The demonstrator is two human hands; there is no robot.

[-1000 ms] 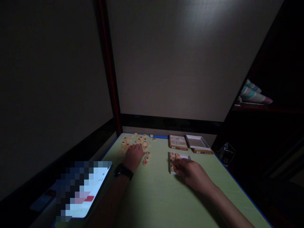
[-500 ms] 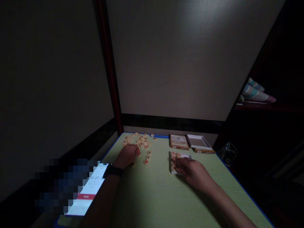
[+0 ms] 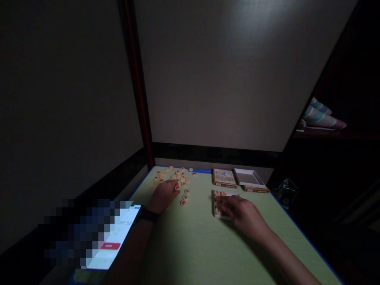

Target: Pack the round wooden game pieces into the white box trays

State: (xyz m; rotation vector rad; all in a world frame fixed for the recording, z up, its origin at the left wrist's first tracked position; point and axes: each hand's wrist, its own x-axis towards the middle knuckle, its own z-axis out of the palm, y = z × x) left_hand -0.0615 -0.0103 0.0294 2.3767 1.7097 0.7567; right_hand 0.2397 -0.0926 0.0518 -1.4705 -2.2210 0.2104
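Several small round pale game pieces (image 3: 175, 176) with red or dark marks lie scattered at the far left of a green mat (image 3: 192, 237). My left hand (image 3: 163, 194), a dark watch on its wrist, rests among them with fingers curled over a piece. My right hand (image 3: 242, 213) lies on a small white tray (image 3: 216, 202) that holds several pieces in rows, its fingers bent over them. What the fingertips hold is hidden.
A printed box lid (image 3: 224, 177) and an open white box (image 3: 249, 179) lie at the mat's far edge. A lit phone (image 3: 114, 241) lies at the near left. A red post (image 3: 138, 83) stands at the wall corner. Dark shelving with folded cloth (image 3: 322, 116) is on the right.
My left hand has shifted slightly among the scattered pieces, back and then right. My right hand has stayed on the tray.
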